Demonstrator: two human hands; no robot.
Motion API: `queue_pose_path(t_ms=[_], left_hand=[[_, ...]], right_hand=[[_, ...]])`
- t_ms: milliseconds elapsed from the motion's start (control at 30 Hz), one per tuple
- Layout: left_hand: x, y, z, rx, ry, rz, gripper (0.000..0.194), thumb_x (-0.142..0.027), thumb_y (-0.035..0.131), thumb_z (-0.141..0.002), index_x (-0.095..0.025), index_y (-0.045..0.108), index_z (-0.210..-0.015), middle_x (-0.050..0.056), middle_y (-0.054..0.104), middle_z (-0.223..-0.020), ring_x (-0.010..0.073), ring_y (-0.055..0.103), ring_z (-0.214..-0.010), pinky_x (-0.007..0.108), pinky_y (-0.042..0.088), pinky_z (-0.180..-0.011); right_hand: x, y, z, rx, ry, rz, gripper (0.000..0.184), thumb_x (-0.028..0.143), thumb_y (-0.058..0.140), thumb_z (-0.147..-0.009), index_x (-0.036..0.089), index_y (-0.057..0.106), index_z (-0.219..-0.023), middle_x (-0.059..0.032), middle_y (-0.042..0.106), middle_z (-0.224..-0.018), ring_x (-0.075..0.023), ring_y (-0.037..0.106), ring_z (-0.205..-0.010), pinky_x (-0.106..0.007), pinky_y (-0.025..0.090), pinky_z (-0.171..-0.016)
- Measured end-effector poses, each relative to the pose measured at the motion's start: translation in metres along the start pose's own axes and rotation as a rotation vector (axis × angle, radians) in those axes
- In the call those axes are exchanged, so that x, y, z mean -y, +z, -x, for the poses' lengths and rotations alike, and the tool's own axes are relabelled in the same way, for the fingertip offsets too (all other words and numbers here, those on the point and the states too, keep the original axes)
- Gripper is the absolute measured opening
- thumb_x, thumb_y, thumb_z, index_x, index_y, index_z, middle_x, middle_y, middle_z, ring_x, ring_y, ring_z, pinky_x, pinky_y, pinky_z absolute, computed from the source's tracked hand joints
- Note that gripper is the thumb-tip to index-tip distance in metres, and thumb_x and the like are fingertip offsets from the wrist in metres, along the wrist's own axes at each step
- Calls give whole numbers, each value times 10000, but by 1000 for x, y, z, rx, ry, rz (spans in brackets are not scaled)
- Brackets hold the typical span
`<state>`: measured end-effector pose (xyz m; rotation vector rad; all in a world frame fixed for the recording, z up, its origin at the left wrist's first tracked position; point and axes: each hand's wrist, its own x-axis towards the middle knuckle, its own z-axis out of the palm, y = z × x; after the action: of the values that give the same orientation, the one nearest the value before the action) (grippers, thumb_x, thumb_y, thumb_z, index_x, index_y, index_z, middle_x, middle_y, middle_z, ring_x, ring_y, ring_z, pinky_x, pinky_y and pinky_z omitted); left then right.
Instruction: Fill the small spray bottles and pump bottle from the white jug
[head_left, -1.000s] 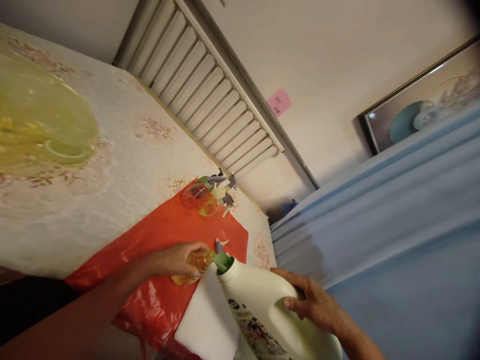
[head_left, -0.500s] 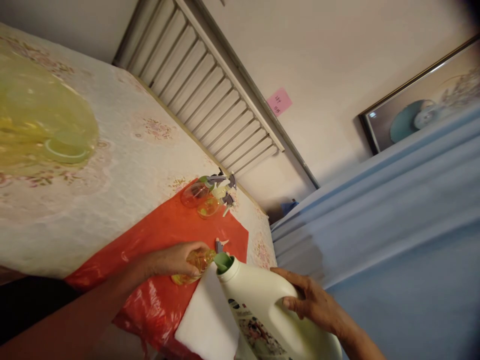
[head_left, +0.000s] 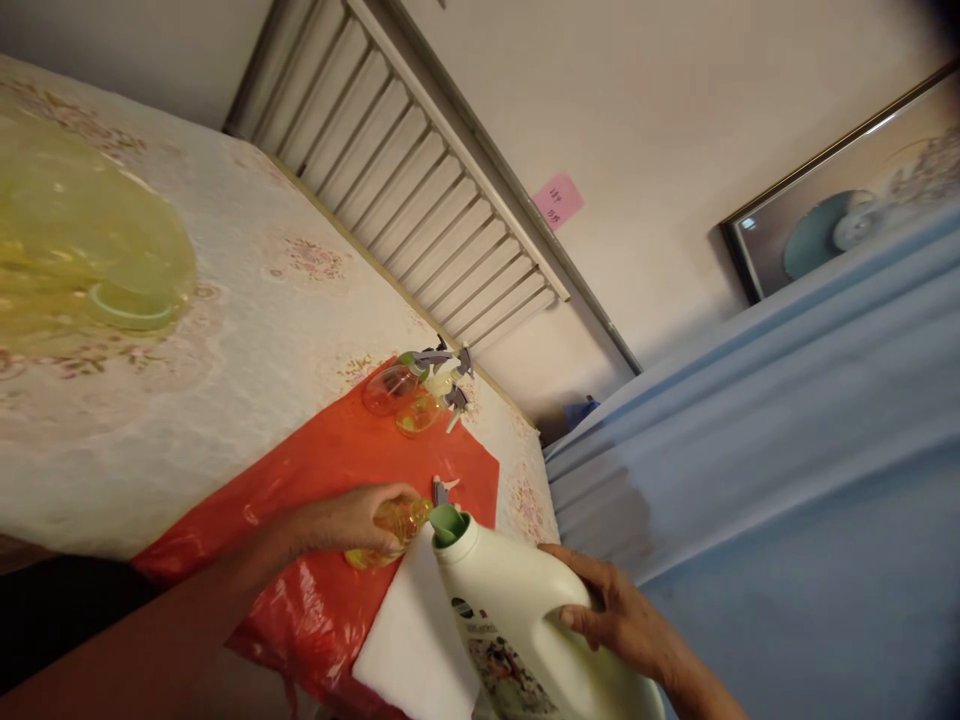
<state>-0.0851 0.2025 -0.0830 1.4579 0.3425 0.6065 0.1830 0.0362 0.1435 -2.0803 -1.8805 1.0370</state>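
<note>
While gripping bottle (head_left: 405,517) in left hand (head_left: 373,516), swung jug (head_left: 517,600) slightly with right hand (head_left: 619,612) clamped on, apparently keeping spout (head_left: 448,524) aligned with bottle.

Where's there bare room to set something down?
Widest: the flowered tablecloth between the yellow see-through object and the red sheet. A smaller patch, on the sheet itself, lies between the left hand and the spray bottles. It's crowded around the held bottle, pale jug and white pad.
</note>
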Motion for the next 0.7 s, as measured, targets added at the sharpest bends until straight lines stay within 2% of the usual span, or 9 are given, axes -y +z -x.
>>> queue_pose_path(t_ms=[100, 167, 233, 300, 467, 600, 700], left_hand=[[-2, 1, 0, -11, -17, -2, 557, -210, 675, -651, -229, 572, -1198, 29, 687, -1140, 261, 661, -1019, 317, 517, -814], [-5, 2, 2, -24, -23, -14, 549, -208, 667, -648, -229, 580, -1189, 27, 691, -1130, 257, 666, -999, 306, 517, -792], [-9, 3, 4, -48, -34, -37, 552, -210, 667, -647, -225, 582, -1192, 31, 694, -1119, 254, 669, -987, 298, 517, -777], [-13, 4, 5, -83, -50, -71, 560, -219, 679, -642, -222, 584, -1194, 33, 699, -1100, 253, 667, -987, 291, 516, -770], [-15, 9, 5, -111, -30, -88, 507, -235, 671, -647, -219, 601, -1149, 16, 713, -1028, 239, 670, -929, 276, 512, -728], [-15, 13, 5, -133, 1, -83, 475, -244, 687, -647, -220, 603, -1114, -2, 701, -987, 224, 658, -907, 274, 511, -734], [-23, 15, 9, -140, 25, -89, 420, -252, 703, -640, -208, 621, -1049, -12, 677, -922, 204, 638, -851, 264, 503, -710]], right_hand=[[-6, 9, -1, -46, 14, -37, 498, 370, 718, -754, 188, 643, -1212, -25, 659, -896, -119, 515, -613, -185, 386, -447], [-9, 15, -2, -113, 57, -13, 330, 272, 695, -730, 161, 679, -1041, -11, 635, -830, -117, 519, -605, -186, 396, -451], [-12, 18, -3, -188, 113, 27, 184, 184, 639, -697, 150, 663, -876, 11, 593, -746, -111, 510, -577, -190, 395, -449], [-15, 19, -4, -250, 140, 40, 128, 136, 585, -655, 160, 621, -775, 33, 550, -677, -106, 494, -543, -199, 385, -450], [-11, 13, -9, -372, 121, -102, 121, 136, 590, -583, 179, 588, -696, 47, 539, -620, -125, 494, -567, -224, 369, -510], [-7, 9, -18, -429, 99, -328, 223, 175, 677, -556, 172, 647, -778, 15, 641, -692, -176, 568, -641, -260, 412, -576], [-8, 10, -32, -466, 26, -490, 302, 178, 724, -541, 168, 674, -838, -4, 695, -722, -206, 615, -666, -289, 444, -624]])
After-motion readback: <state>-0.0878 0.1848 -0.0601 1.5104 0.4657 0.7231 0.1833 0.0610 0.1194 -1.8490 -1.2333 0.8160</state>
